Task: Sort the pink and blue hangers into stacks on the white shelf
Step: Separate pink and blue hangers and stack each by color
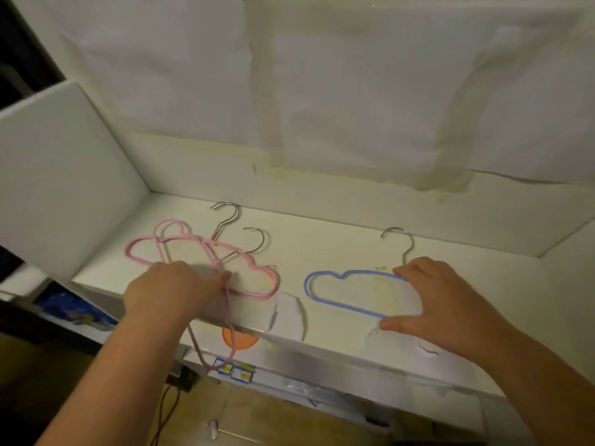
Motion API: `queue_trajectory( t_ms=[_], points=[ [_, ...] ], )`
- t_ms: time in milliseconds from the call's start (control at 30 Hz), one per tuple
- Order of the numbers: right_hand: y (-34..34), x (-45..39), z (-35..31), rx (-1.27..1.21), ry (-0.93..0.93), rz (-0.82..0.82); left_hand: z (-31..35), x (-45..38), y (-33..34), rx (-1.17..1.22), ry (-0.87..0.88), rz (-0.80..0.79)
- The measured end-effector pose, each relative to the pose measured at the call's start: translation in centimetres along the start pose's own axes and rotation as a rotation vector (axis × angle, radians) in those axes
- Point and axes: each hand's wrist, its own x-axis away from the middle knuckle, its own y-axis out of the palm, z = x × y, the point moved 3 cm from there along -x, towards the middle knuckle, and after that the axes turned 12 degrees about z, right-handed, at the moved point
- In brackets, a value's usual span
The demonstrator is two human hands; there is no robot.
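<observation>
On the white shelf [338, 239], under taped paper [354, 91], your left hand [170, 291] grips pink hangers [206, 252]; your right hand [431, 300] pinches the blue hanger [338, 304].

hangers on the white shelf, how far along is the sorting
Colours are already split: the pink cloud-shaped wire hangers lie overlapped on the left of the white shelf, and the single blue cloud-shaped wire hanger lies apart on the right. In hand: the left hand grips a pink hanger that overhangs the front edge; the right hand holds the blue one's right end. Left: squaring up the loose pink pile.
</observation>
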Motion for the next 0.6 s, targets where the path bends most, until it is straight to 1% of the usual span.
queue_trajectory(
  t_ms=[67,100,233,267,333,367,433,500,600],
  points=[
    [0.0,0.1,0.0,-0.003,-0.010,0.012,-0.4,0.0,0.0,-0.012,0.013,0.028],
    [0.0,0.1,0.0,-0.001,-0.015,0.012,-0.7,-0.2,0.0,-0.019,0.063,0.050],
    [0.0,-0.1,-0.1,0.043,-0.057,-0.010,-2.3,-1.3,-0.6,-0.001,0.401,0.126],
    [0.0,-0.1,-0.2,0.053,-0.064,-0.012,-2.5,-1.6,-0.9,-0.003,0.514,0.131],
    [0.0,-0.2,-0.3,0.065,-0.074,-0.015,-2.4,-2.0,-1.3,-0.125,0.750,0.146],
    [-0.1,-0.2,-0.3,0.066,-0.077,-0.016,-2.0,-2.2,-1.5,-0.186,0.829,0.148],
    [-0.1,0.0,-0.4,0.060,-0.078,-0.004,-1.0,-2.8,-1.4,-0.242,0.935,0.136],
    [0.0,0.2,-0.4,0.056,-0.074,-0.001,0.2,-3.0,-1.2,-0.265,1.032,0.085],
    [0.3,0.3,-0.3,0.063,-0.049,-0.008,0.9,-3.2,-1.6,-0.270,1.117,0.039]
  ],
)
